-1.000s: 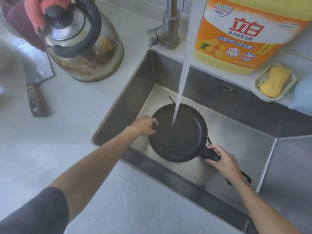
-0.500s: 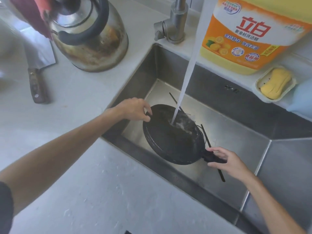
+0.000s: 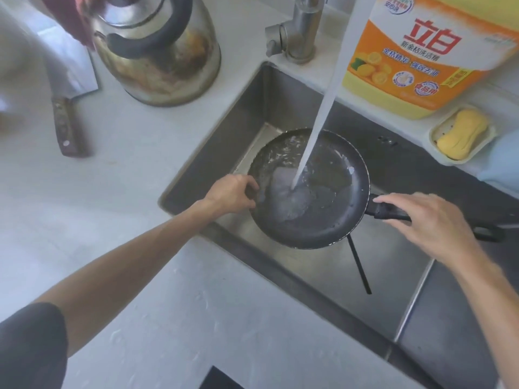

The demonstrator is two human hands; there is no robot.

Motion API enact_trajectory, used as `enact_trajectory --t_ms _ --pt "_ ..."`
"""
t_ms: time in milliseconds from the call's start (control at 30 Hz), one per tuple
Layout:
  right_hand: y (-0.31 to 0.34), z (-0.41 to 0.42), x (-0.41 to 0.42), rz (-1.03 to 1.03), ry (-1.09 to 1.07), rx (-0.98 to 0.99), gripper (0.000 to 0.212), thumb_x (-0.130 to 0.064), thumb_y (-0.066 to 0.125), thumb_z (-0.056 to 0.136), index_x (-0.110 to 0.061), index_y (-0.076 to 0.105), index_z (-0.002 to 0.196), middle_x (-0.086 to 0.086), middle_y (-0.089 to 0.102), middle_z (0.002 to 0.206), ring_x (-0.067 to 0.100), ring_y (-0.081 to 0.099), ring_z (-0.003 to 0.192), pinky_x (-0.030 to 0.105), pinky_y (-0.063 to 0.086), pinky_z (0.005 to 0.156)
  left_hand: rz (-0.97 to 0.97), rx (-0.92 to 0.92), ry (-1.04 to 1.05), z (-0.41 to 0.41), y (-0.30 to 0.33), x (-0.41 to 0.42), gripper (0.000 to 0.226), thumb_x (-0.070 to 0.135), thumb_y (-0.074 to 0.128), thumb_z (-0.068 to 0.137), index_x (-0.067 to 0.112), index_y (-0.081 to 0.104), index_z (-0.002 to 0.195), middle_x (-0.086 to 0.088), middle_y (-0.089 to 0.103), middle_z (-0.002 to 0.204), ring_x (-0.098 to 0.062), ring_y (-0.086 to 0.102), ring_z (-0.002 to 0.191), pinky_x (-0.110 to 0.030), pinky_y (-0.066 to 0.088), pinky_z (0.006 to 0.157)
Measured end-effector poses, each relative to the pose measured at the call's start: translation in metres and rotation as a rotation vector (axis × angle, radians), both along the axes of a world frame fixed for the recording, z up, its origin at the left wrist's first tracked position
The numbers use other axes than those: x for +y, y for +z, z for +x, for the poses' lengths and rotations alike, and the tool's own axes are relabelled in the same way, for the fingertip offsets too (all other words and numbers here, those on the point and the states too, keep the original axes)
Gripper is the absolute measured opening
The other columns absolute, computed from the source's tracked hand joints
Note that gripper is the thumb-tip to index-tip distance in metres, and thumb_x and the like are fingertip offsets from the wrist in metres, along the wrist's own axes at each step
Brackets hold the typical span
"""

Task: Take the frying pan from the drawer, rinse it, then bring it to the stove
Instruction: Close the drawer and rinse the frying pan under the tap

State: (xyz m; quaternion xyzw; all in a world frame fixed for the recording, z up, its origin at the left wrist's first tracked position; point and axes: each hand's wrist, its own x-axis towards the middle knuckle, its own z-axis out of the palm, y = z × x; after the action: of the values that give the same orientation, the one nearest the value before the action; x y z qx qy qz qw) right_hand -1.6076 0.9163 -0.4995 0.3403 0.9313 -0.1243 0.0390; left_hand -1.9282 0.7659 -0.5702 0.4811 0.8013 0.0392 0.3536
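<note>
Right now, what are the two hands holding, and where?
Both hold the frying pan under the water: the left hand grips its rim, and the right hand holds its black handle.

Frying pan [image 3: 323, 203] in sink [image 3: 224, 130], kettle [image 3: 157, 49] on counter behind-left

A dented, scorched steel kettle with a black handle [image 3: 157, 49] stood on the pale countertop [image 3: 140, 169], a wooden-handled cleaver [image 3: 68, 108] lying just beside it. Behind the sink, a large orange-and-yellow detergent jug [image 3: 415, 57] sat beside a yellow soap bar in a pale dish [image 3: 460, 134].
</note>
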Motion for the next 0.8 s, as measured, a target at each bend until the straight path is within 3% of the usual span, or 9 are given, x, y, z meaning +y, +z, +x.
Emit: enact_trajectory --t_ms 133,233,300,433,500,567,633,733,800 --pt "-0.023 0.003 -0.017 -0.040 -0.093 0.131 0.033 -0.019 0.075 0.074 -0.026 0.064 0.104 -0.007 0.070 0.093 0.017 0.053 0.074 0.030 0.035 0.067 0.217 0.096 0.050 -0.009 0.017 -0.003 0.039 0.022 0.066 0.073 0.028 0.065 0.112 0.001 0.059 0.092 -0.020 0.061 0.087 -0.032 0.049 0.078" --pt "-0.042 0.003 -0.032 -0.220 -0.202 0.196 0.037 -0.016 0.074 0.074 -0.029 0.061 0.106 -0.002 0.069 0.090 0.022 0.061 0.077 0.031 0.042 0.072 0.347 0.167 0.034 -0.020 0.036 -0.003 0.035 0.020 0.063 0.075 0.028 0.068 0.108 0.003 0.057 0.084 -0.020 0.060 0.083 -0.036 0.052 0.076" --pt "-0.051 -0.001 -0.043 -0.377 -0.297 0.221 0.041 -0.015 0.075 0.073 -0.037 0.058 0.103 -0.006 0.068 0.090 0.015 0.062 0.082 0.023 0.042 0.075 0.409 0.193 0.042 -0.026 0.048 -0.004 0.032 0.021 0.063 0.076 0.029 0.071 0.105 0.001 0.063 0.085 -0.018 0.060 0.080 -0.034 0.052 0.073" --pt "-0.065 -0.002 -0.058 -0.638 -0.367 0.273 0.054 -0.012 0.077 0.070 -0.055 0.053 0.090 -0.033 0.065 0.090 -0.017 0.059 0.091 -0.001 0.036 0.080 0.378 0.221 0.053 -0.025 0.068 0.000 0.032 0.024 0.062 0.075 0.034 0.071 0.103 0.005 0.068 0.088 -0.015 0.061 0.081 -0.030 0.047 0.074" --pt "-0.067 0.003 -0.056 -0.664 -0.365 0.252 0.054 -0.013 0.077 0.070 -0.057 0.052 0.090 -0.027 0.066 0.095 -0.021 0.056 0.093 -0.001 0.036 0.083 0.312 0.208 0.052 -0.023 0.073 0.002 0.031 0.027 0.062 0.075 0.036 0.071 0.102 0.006 0.071 0.089 -0.016 0.065 0.088 -0.032 0.049 0.079" --pt "-0.062 0.008 -0.051 -0.642 -0.345 0.202 0.048 -0.018 0.077 0.072 -0.055 0.053 0.092 -0.025 0.065 0.097 -0.016 0.058 0.093 0.009 0.041 0.088 0.231 0.191 0.034 -0.021 0.072 0.002 0.031 0.029 0.062 0.074 0.035 0.071 0.103 0.006 0.074 0.090 -0.016 0.067 0.091 -0.032 0.050 0.082" --pt "-0.053 0.013 -0.042 -0.572 -0.304 0.117 0.041 -0.024 0.075 0.073 -0.050 0.055 0.098 -0.021 0.067 0.095 0.005 0.064 0.089 0.028 0.047 0.085 0.144 0.175 -0.007 -0.017 0.067 0.000 0.032 0.028 0.063 0.074 0.034 0.070 0.105 0.008 0.074 0.089 -0.017 0.067 0.092 -0.032 0.051 0.083" --pt "-0.033 0.020 -0.028 -0.412 -0.196 0.012 0.036 -0.028 0.074 0.075 -0.042 0.058 0.104 -0.010 0.067 0.087 0.018 0.062 0.077 0.031 0.044 0.067 0.027 0.124 -0.046 -0.005 0.052 -0.004 0.034 0.027 0.063 0.074 0.036 0.068 0.107 0.009 0.070 0.084 -0.018 0.066 0.091 -0.029 0.048 0.077" --pt "-0.023 0.024 -0.019 -0.257 -0.109 0.000 0.037 -0.029 0.074 0.074 -0.038 0.060 0.107 -0.005 0.070 0.087 0.023 0.062 0.077 0.032 0.045 0.065 -0.005 0.082 -0.042 0.002 0.041 -0.006 0.035 0.025 0.063 0.075 0.037 0.066 0.108 0.010 0.063 0.080 -0.017 0.063 0.089 -0.026 0.043 0.072"
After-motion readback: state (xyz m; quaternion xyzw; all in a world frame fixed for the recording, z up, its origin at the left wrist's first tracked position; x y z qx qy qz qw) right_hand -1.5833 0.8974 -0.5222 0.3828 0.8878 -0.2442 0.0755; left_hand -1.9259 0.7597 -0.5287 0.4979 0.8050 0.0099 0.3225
